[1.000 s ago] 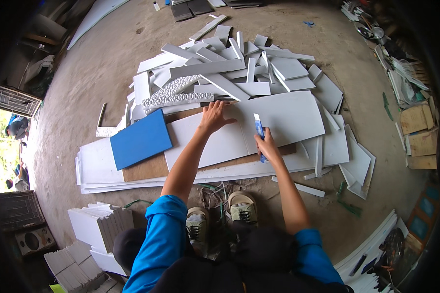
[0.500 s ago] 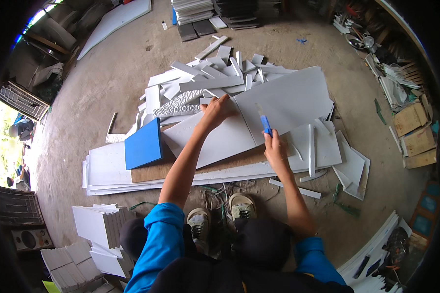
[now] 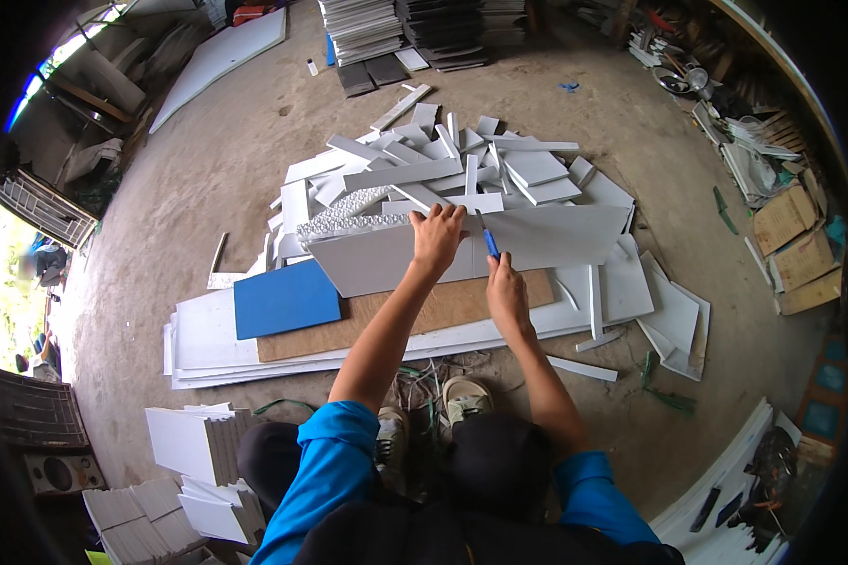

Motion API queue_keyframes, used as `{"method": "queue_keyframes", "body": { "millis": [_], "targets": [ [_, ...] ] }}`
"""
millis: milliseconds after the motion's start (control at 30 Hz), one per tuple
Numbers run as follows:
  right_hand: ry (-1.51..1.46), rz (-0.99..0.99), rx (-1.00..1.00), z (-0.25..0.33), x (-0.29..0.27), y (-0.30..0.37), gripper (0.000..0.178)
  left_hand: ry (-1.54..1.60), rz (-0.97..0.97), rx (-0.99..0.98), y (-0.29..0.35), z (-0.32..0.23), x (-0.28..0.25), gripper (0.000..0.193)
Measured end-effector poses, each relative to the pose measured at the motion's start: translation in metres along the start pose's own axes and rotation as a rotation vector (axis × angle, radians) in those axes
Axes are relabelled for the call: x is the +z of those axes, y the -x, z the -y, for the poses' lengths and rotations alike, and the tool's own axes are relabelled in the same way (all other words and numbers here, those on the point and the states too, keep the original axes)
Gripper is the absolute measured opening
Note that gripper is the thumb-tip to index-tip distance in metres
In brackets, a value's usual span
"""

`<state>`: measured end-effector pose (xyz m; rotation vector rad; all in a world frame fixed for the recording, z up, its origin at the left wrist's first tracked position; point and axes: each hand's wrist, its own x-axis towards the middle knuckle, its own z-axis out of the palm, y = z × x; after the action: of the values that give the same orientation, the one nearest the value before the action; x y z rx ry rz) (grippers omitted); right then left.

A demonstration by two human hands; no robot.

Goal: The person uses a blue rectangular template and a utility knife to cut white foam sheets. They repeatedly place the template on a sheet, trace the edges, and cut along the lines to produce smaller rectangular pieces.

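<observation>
Worn on the head, the camera looks down and forward: left hand (image 3: 437, 237) and right hand (image 3: 509, 294) sit near mid-view, blue sleeves (image 3: 339, 457) close below, stacked boards (image 3: 363, 21) far off. Its fisheye spread (straight edges bow toward the dark rim) takes in floor (image 3: 188, 188) on both sides.

left hand (image 3: 435, 237): gripping white board (image 3: 528, 241) | right hand (image 3: 509, 294): blue knife (image 3: 492, 245)

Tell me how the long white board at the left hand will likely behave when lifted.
The white board is probably stiff, since it looks flat either side of its crosswise line. It seems light for its size: the left hand steadies its upper edge while the right holds a knife. That line may be fragile and could snap.
</observation>
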<state>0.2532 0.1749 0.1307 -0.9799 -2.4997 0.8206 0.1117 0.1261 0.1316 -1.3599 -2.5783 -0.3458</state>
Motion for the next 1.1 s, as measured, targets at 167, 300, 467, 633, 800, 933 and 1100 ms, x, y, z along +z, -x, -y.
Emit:
{"method": "queue_keyframes", "body": {
  "millis": [167, 300, 467, 633, 800, 933, 1100],
  "targets": [
    [-0.02, 0.017, 0.012, 0.01, 0.005, 0.0, 0.028, 0.011, -0.069, 0.043, 0.001, 0.006, 0.002, 0.029],
    [0.048, 0.044, 0.055, 0.021, 0.002, 0.001, 0.026, 0.0, -0.005, 0.033, 0.0, 0.005, 0.001, 0.031],
    [0.073, 0.127, 0.097, 0.041, -0.003, -0.002, 0.024, 0.003, -0.024, 0.051, 0.004, 0.01, 0.002, 0.026],
    [0.093, 0.095, 0.079, 0.038, 0.003, -0.02, 0.024, 0.027, -0.072, 0.068, 0.008, 0.004, 0.002, 0.022],
    [0.04, 0.139, 0.095, 0.031, 0.006, -0.022, 0.03, 0.017, -0.038, 0.035, 0.008, 0.003, 0.003, 0.019],
    [0.041, 0.212, 0.159, 0.037, 0.005, -0.01, 0.03, -0.04, -0.018, 0.028, 0.007, 0.011, 0.002, 0.02],
    [0.148, 0.281, 0.143, -0.024, 0.051, -0.027, 0.027, 0.0, -0.057, 0.091, 0.011, -0.002, -0.002, 0.023]
  ]
}}
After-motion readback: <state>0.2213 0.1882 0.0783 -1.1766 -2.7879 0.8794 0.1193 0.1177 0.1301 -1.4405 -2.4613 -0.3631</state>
